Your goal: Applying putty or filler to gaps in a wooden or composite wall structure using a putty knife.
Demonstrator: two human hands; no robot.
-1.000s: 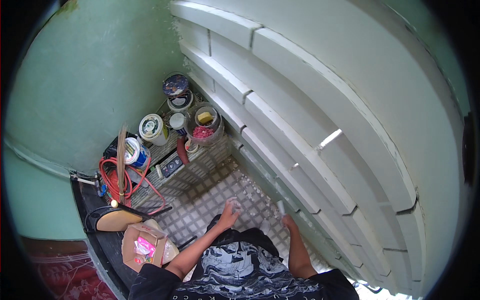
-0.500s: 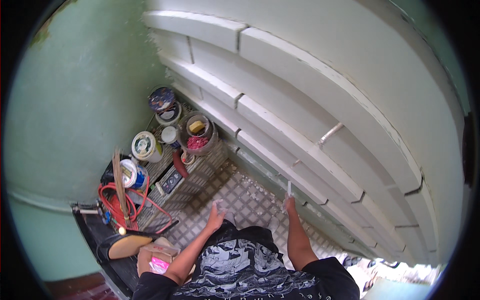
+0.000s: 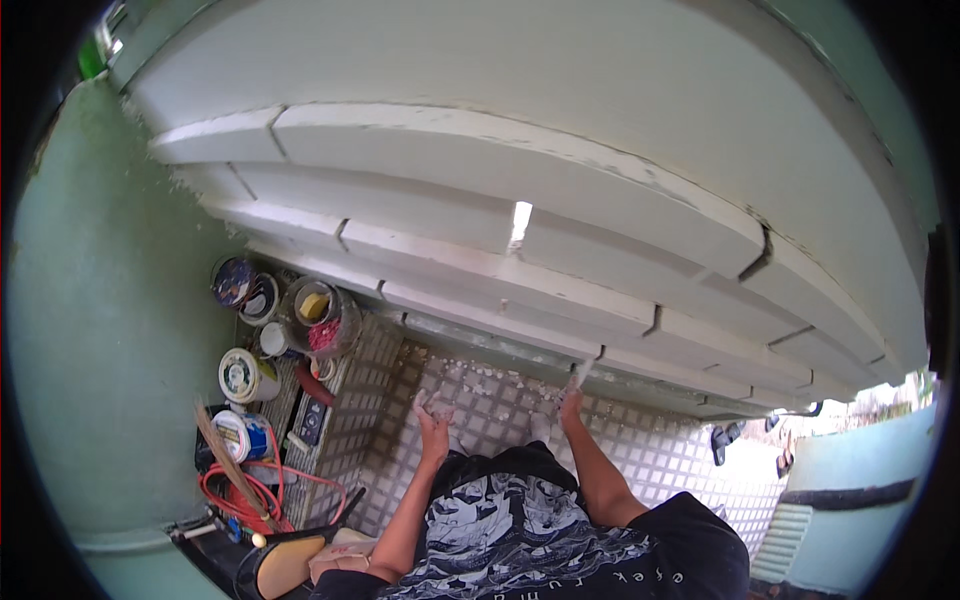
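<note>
My left hand (image 3: 434, 422), dusted with white, is held up in front of my body over the tiled floor. Its fingers are apart and I see nothing in it. The fingers of my right hand (image 3: 571, 403) are closed around a thin, pale, flat tool (image 3: 586, 372), perhaps a scraper. This tool points up and away from me toward the foot of the white block wall (image 3: 440, 215). Whether its tip touches the wall, I cannot tell. Dark joints run between the blocks, and one bright gap (image 3: 520, 225) lets light through.
On the left, a bench (image 3: 375, 365) holds several paint buckets (image 3: 248, 375) and a round tub (image 3: 345, 325) with a yellow sponge (image 3: 313, 305). A coiled red hose (image 3: 215, 490) and a broom (image 3: 225, 450) lie nearer. White crumbs litter the patterned floor (image 3: 490, 408).
My view has swung to the right, bringing more of the open right end into sight. The left hand's fingers have spread more. The right hand still grips the pale tool.
</note>
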